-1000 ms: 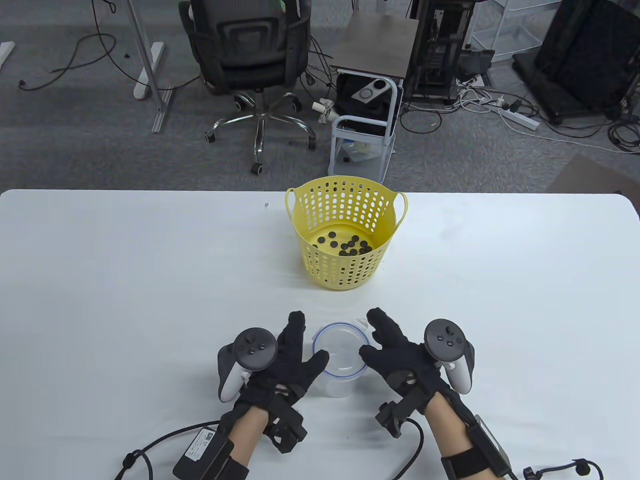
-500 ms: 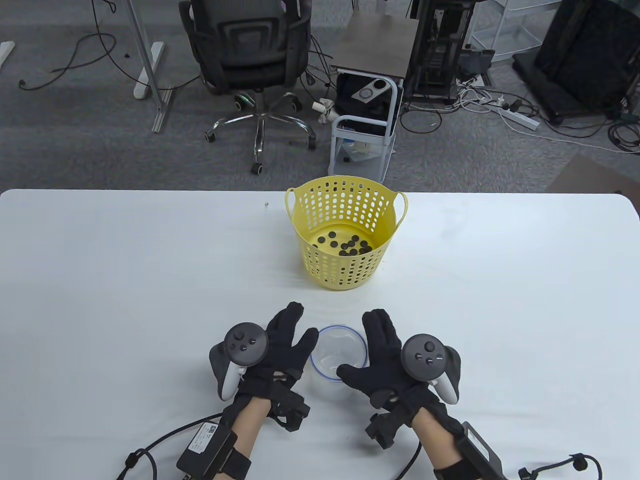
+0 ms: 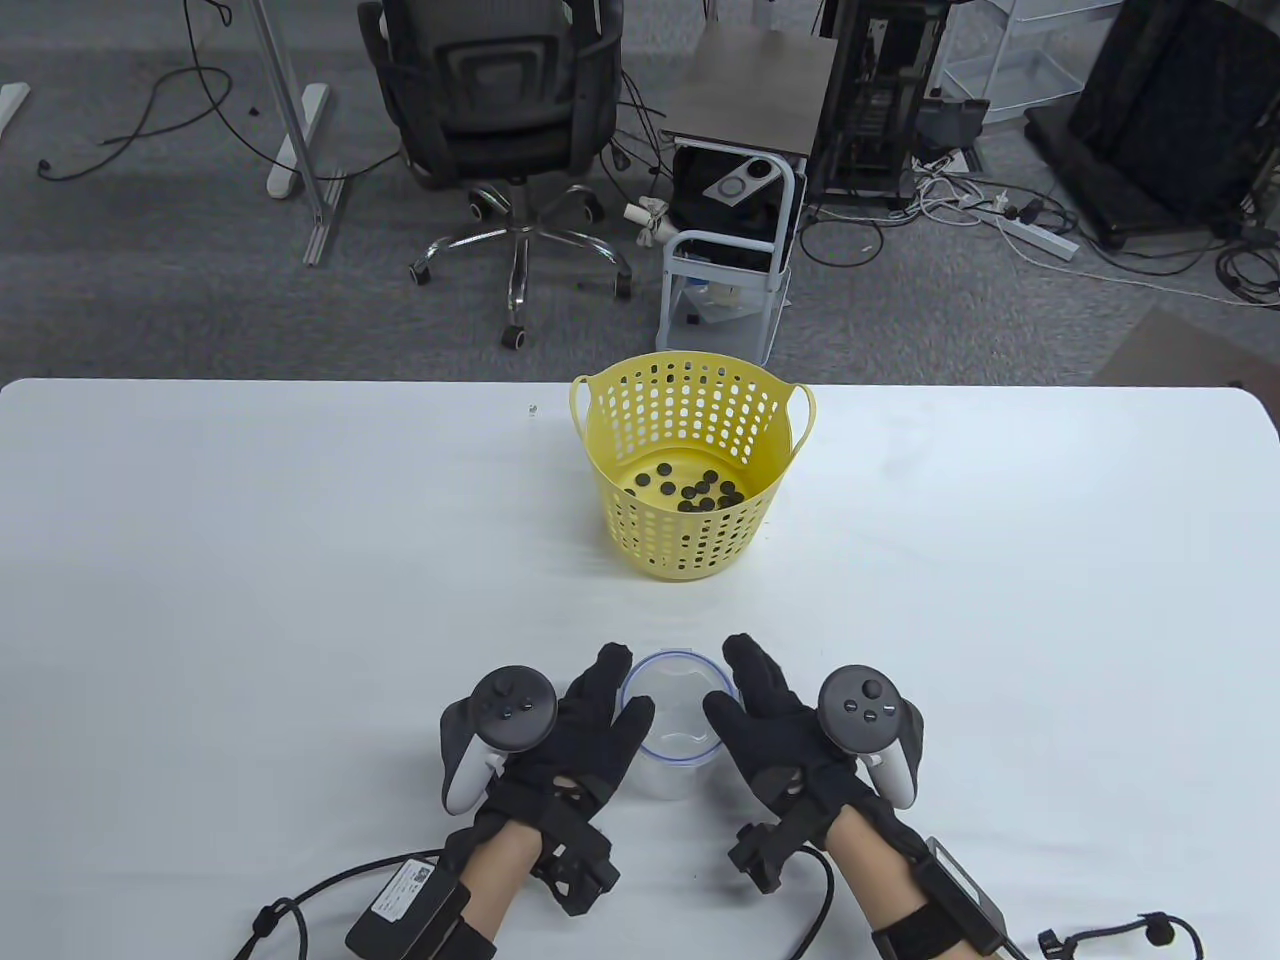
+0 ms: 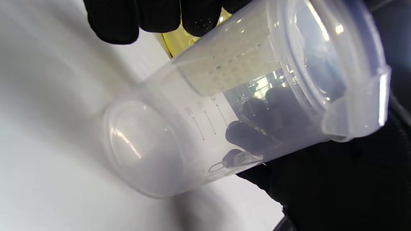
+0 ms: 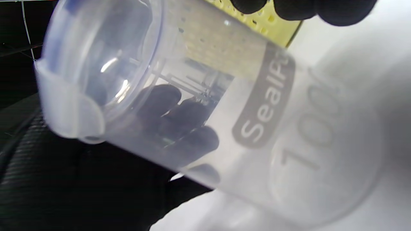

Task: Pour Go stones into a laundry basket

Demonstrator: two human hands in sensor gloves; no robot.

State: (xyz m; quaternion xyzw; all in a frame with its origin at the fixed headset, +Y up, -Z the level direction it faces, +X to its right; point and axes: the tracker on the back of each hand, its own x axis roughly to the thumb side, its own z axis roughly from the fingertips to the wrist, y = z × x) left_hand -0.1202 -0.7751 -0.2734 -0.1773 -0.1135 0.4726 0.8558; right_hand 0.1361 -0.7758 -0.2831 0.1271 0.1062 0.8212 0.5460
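A yellow perforated laundry basket (image 3: 690, 535) stands at the table's far middle with several black Go stones (image 3: 690, 492) on its bottom. A clear, empty plastic container (image 3: 678, 725) stands upright near the front edge; it also shows in the left wrist view (image 4: 205, 128) and the right wrist view (image 5: 224, 112). My left hand (image 3: 622, 685) and right hand (image 3: 728, 675) flank it, fingers extended, thumbs at its rim. Neither hand's fingers wrap around it. Through its wall I see the right hand's fingers (image 4: 250, 138) and the left hand's fingers (image 5: 179, 115). Whether they touch it I cannot tell.
A tiny clear object (image 3: 533, 410) lies on the white table (image 3: 250, 560) left of the basket. Beyond the far edge stand an office chair (image 3: 500, 100) and a white cart (image 3: 725, 250). Glove cables (image 3: 300, 900) trail along the near edge.
Both hands have drawn in close to the container's sides, from spread wide to flanking it. The container, the basket and the stones have stayed where they were.
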